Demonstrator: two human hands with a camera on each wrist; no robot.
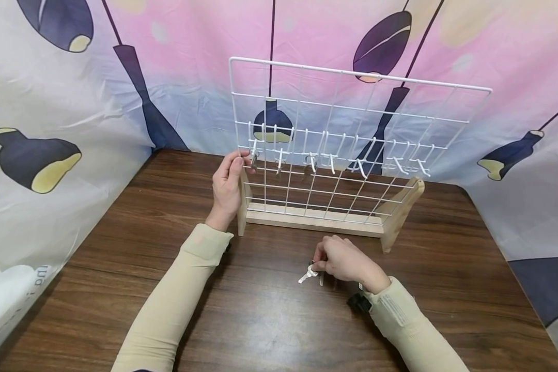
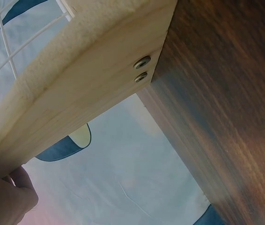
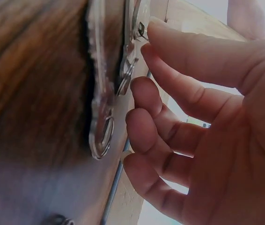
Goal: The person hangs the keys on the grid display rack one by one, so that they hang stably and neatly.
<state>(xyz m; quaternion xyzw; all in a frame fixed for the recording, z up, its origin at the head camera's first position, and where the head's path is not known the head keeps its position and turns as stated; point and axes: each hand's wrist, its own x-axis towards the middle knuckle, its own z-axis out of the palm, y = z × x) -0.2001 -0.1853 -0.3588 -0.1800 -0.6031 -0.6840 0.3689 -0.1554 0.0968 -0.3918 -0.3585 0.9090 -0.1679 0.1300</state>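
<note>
My right hand (image 1: 346, 261) pinches a silver key (image 1: 308, 274) between thumb and forefinger, low over the table in front of the rack. In the right wrist view the thumb and forefinger hold the key's head (image 3: 141, 21) by its small ring, and the other fingers curl loosely. My left hand (image 1: 228, 186) grips the top of the left wooden upright (image 1: 242, 206) of a white wire grid rack (image 1: 360, 108). The left wrist view shows that hand (image 2: 8, 199) at the end of the wooden side piece (image 2: 90, 79). Small metal things, likely keys, hang on the leftmost hooks.
White hooks (image 1: 360, 168) line the middle of the grid. A wooden base bar (image 1: 307, 219) joins the uprights, the right upright (image 1: 402, 214) standing behind my right hand. The brown table (image 1: 260, 320) reaches to a patterned cloth (image 1: 190, 77) behind and at both sides.
</note>
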